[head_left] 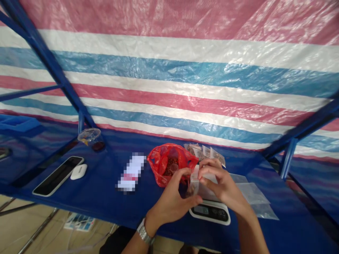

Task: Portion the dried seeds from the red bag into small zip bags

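Observation:
Both hands are on a small clear plastic bag [194, 181] held above a white digital scale [210, 212]. My left hand [173, 199], with a metal watch at the wrist, is closed around the bag's left side, thumb near the scale. My right hand [222, 181] has its fingers bent and pinched at the bag's upper edge. Some dark contents show low in the bag, partly hidden by the fingers. Just left of the hands stands an open red plastic bag [156, 169] of reddish-brown bits [172, 165], with a small clear cup [173, 168] on them.
Several filled clear packets [205, 151] lie behind the hands; flat clear bags [258, 199] are at right. Leftward on the blue table [106, 197] are a blurred-out sheet or screen [131, 173], a phone [58, 176], a white case [78, 171] and a plastic cup [91, 138].

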Available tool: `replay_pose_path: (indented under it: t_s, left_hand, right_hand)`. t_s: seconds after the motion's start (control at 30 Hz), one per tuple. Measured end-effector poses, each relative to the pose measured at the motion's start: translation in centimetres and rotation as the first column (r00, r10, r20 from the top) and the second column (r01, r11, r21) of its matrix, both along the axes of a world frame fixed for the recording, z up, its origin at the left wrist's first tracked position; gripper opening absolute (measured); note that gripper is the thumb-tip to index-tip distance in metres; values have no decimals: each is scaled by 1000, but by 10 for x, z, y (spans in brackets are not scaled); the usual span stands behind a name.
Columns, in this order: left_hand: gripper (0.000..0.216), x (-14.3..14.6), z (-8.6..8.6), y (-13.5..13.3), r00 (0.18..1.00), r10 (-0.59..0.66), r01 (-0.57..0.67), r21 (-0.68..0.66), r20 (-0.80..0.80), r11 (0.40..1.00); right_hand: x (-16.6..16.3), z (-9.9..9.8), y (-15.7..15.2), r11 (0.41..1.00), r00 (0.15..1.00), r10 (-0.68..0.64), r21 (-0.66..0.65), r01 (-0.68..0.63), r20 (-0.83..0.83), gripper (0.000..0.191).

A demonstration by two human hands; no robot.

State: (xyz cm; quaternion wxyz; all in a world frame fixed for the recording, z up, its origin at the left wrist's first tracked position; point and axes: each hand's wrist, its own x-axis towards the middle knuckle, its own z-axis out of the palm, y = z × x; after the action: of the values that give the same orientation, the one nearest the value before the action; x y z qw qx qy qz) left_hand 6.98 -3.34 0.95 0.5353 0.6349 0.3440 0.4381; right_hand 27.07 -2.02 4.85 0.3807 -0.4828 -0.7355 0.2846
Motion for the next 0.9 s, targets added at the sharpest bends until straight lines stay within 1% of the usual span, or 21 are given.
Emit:
replay_pose_path:
  t_s: [0.03, 0.07, 0.1, 0.13, 0.17, 0.2, 0.23, 0.27, 0.3, 0.33, 0.37, 0.4, 0.43, 0.47, 0.5, 0.57, 0.63, 0.7, 0.77, 0.83, 0.9]
  left_hand:
    - [55, 0, 3, 0, 995, -59, 64, -56, 80, 996]
    - [49, -1, 6, 1, 984, -93, 108, -93, 151, 990]
    - [41, -3, 9, 3, 975, -93, 118, -116, 203, 986]
    - [34, -7, 11, 6, 974, -61, 90, -126, 218, 988]
    - [29, -13, 12, 9, 979, 4, 22, -128, 203, 992]
    - [25, -20, 13, 12, 982, 97, -77, -123, 165, 989]
    - [21, -28, 13, 16, 971, 213, -200, -117, 112, 973]
    - [18, -35, 12, 18, 938, 345, -339, -109, 43, 935]
    - [15, -42, 10, 20, 881, 469, -473, -98, -57, 876]
    - [12, -47, 8, 21, 803, 563, -585, -77, -195, 807]
    - [11, -50, 6, 22, 715, 611, -662, -49, -341, 748]
    - [11, -51, 3, 21, 634, 608, -701, -23, -477, 713]
    - [13, -50, 0, 20, 571, 573, -710, -3, -588, 704]
    - [17, -48, -2, 19, 530, 527, -698, 11, -664, 716]
    - [20, -45, -5, 18, 510, 490, -676, 22, -707, 736]
    - [23, -39, -10, 17, 474, 468, -644, 68, -746, 762]
    - [21, -36, -12, 18, 463, 444, -622, 76, -767, 780]
    - [21, -37, -12, 20, 498, 387, -604, 11, -776, 797]
    - [20, -39, -9, 22, 543, 368, -599, -41, -755, 799]
    - [17, -41, -7, 23, 573, 424, -624, -38, -701, 780]
    - [15, -42, -8, 25, 591, 517, -665, -13, -620, 746]
  right_hand:
    - [-13, 2, 1, 1000, 999, 18, 17, -17, -28, 18]
    - [-25, 2, 3, 999, 998, 28, 40, -26, -61, 18]
    - [-37, 0, 6, 998, 995, 22, 63, -16, -99, 17]
    - [-48, -4, 11, 997, 991, 1, 83, 10, -131, 18]
    - [-57, -10, 16, 994, 988, -30, 98, 45, -149, 21]
    - [-64, -16, 21, 991, 988, -67, 107, 83, -140, 24]
    - [-69, -24, 26, 987, 990, -107, 114, 118, -96, 25]
    - [-73, -32, 31, 982, 989, -144, 119, 145, -18, 26]
    - [-76, -40, 35, 977, 979, -187, 123, 176, 79, 27]
    - [-78, -48, 38, 971, 959, -224, 126, 204, 176, 29]
    - [-79, -54, 40, 966, 933, -252, 126, 226, 259, 33]
    - [-81, -59, 41, 963, 908, -268, 122, 241, 321, 37]
    - [-82, -62, 41, 963, 891, -269, 114, 244, 365, 38]
    - [-84, -64, 41, 965, 881, -261, 105, 239, 395, 36]
    - [-86, -65, 41, 968, 874, -252, 99, 232, 416, 32]
    - [-91, -65, 41, 971, 862, -240, 100, 219, 445, 24]
    - [-94, -64, 42, 973, 858, -232, 116, 201, 458, 23]
    - [-94, -64, 43, 974, 861, -224, 133, 183, 457, 24]
    - [-91, -67, 46, 977, 869, -207, 138, 161, 450, 26]
    - [-86, -71, 47, 984, 884, -170, 120, 130, 436, 33]
    - [-81, -76, 48, 993, 910, -106, 89, 76, 402, 42]
